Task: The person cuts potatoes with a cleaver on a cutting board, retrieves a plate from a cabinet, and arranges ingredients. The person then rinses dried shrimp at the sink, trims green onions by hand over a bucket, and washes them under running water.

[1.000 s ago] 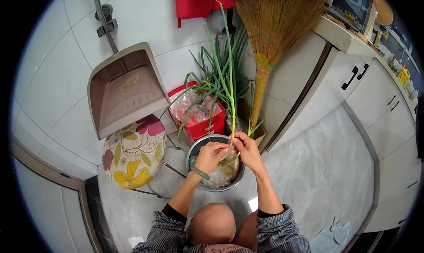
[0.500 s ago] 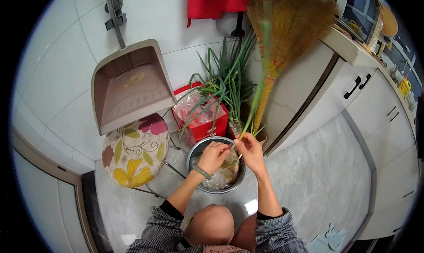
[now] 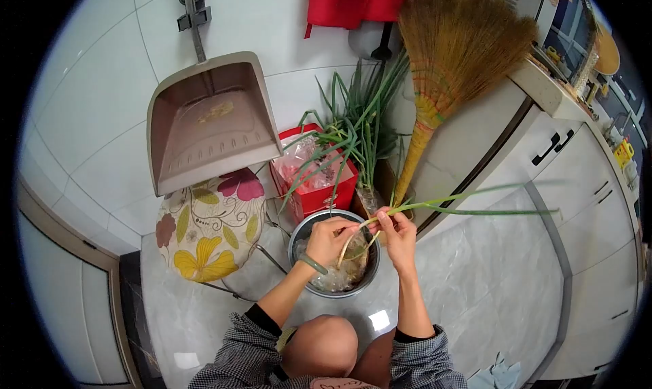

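Note:
A long green onion (image 3: pixel 445 202) lies across both of my hands, its leaves stretching out to the right and its pale end hanging over a round metal-rimmed bin (image 3: pixel 370 275). My right hand (image 3: pixel 397 238) is closed around the stalk. The fingers of my left hand (image 3: pixel 329 241) pinch it, or a layer of its skin, at the paler part; the exact grip is partly hidden. Crumpled clear plastic (image 3: pixel 334 279) and pale brownish scraps line the bin. Behind stands a bunch of green onions (image 3: pixel 367 131), its lower end in clear plastic.
A red box (image 3: pixel 326 200) holding plastic bags stands behind the bin. To the left are a flowered stool (image 3: pixel 210 236) and a dustpan (image 3: pixel 217 131). A straw broom (image 3: pixel 435 90) leans by the white cabinets (image 3: pixel 577 185). A pale blue cloth (image 3: pixel 496 375) lies on the floor.
The green onion has swung from pointing up in front of the broom to lying out toward the right. Both hands stay above the bin, still on the stalk. The view has shifted slightly.

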### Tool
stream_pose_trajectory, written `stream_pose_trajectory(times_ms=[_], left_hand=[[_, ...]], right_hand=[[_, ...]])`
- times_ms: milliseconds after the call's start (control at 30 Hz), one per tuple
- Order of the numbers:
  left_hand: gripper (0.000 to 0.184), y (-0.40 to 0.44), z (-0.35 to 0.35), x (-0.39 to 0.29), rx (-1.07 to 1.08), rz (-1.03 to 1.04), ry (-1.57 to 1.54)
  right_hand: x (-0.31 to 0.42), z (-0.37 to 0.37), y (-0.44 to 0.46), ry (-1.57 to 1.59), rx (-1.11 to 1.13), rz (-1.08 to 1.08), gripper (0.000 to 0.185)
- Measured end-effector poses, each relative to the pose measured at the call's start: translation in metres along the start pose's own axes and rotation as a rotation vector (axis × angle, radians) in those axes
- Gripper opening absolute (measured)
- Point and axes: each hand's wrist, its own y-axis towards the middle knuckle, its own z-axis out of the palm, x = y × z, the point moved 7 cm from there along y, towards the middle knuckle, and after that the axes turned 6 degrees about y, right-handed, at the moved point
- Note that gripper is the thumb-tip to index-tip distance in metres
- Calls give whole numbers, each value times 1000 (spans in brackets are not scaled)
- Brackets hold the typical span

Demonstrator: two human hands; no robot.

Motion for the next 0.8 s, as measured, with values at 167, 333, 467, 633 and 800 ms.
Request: stream_pose_trajectory(times_ms=[167, 333, 467, 633, 800], left_hand=[[18, -6, 9, 29, 9, -195, -199], [18, -10, 9, 33, 2, -192, -499], [13, -20, 4, 39, 119, -260, -644], [13, -45, -4, 59, 145, -225, -397], [8, -70, -10, 67, 281, -241, 114]], right_hand=[[0, 1, 0, -10, 6, -9, 19], [-1, -3, 2, 35, -35, -10, 21], [1, -9, 3, 99, -85, -12, 23], [4, -21, 5, 102, -157, -76, 24], [8, -29, 8, 110, -149, -90, 24]])
